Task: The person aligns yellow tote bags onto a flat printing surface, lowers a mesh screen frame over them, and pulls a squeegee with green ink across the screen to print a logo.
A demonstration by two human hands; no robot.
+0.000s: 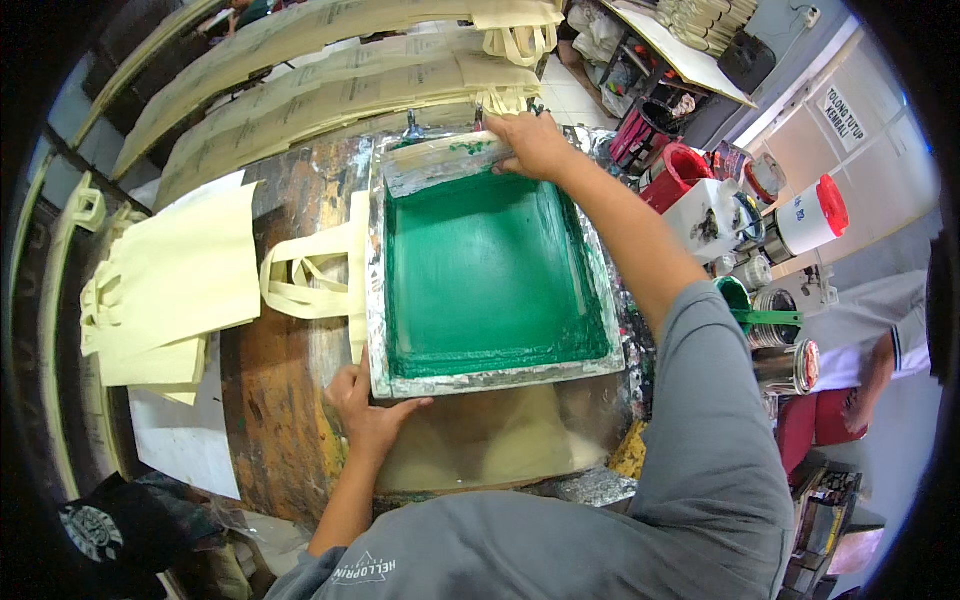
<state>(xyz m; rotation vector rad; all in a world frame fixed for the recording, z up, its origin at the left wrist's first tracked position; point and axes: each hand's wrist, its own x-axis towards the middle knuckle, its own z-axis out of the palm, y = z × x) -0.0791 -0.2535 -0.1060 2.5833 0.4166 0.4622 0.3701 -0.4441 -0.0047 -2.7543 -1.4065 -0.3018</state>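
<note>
A screen-printing frame [490, 381] lies before me, its mesh [480, 270] coated in green ink. At the frame's far end rests a squeegee [440, 168] with green smears, and my right hand [535, 143] is closed round its right part. My left hand [370, 408] is at the near left corner of the frame, thumb stretched along the near edge and other fingers at the left side; it appears to touch the corner. From under the frame's left side sticks out a pale yellow fabric bag [325, 262] with its handles showing.
A stack of pale yellow bags [185, 280] lies left on the stained wooden table [265, 400], over white sheets [190, 440]. Rows of bags hang over rails [330, 100] beyond. Ink tins and a red-lidded container [815, 215] crowd the right. Another person's arm [880, 365] shows far right.
</note>
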